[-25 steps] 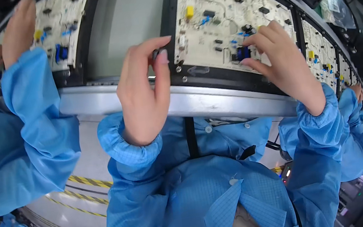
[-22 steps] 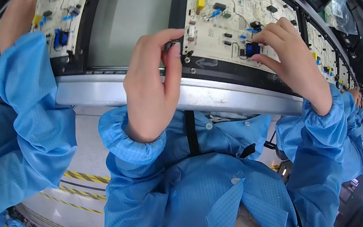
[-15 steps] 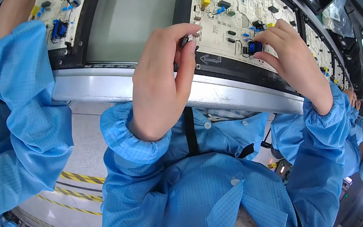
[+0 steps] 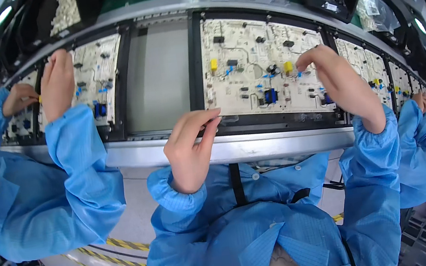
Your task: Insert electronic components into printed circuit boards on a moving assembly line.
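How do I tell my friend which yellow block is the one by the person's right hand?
Find the big pale circuit board in front of the person, just right of the grey panel. Look just left of the right hand: there sits the yellow block. The board's other yellow block is near its left edge.

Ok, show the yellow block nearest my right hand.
The yellow block just left of your right hand; the other on that board sits near its left edge.
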A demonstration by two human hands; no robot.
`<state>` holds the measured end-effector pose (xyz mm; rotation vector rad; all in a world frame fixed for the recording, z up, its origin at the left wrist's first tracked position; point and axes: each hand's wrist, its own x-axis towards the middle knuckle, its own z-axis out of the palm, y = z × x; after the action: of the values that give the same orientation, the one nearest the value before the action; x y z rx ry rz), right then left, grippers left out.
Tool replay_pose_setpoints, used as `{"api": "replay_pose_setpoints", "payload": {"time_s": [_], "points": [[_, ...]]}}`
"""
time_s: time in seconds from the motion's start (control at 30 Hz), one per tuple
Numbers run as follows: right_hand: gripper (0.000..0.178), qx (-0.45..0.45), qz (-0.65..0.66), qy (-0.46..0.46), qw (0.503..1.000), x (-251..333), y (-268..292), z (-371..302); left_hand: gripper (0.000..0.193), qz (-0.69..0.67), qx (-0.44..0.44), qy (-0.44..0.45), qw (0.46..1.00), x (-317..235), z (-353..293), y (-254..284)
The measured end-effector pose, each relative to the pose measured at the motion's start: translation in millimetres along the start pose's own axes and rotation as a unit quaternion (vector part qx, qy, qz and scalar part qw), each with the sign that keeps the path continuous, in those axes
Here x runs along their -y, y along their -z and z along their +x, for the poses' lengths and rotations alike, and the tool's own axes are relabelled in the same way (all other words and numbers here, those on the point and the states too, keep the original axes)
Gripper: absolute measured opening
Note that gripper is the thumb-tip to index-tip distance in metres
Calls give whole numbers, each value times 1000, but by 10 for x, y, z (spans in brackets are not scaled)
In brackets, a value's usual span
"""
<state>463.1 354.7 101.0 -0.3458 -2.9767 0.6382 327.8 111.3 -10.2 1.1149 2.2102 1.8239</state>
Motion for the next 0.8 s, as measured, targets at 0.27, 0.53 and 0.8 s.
{"api": "replay_pose_setpoints", "payload": {"time_s": [0.27,0.53,0.8], "points": [[26,-148,185,-105,966,-1364,718,-739,14,30,57,-12,998,-449,108,-320],[10,-118,268,-161,943,-2112,858,-953,20,-39,273,-39,961,-1012,252,-1359],[11,-61,57,-130,988,-2279,1072,-663,22,-68,307,-53,948,-1289,764,-2141]]}}
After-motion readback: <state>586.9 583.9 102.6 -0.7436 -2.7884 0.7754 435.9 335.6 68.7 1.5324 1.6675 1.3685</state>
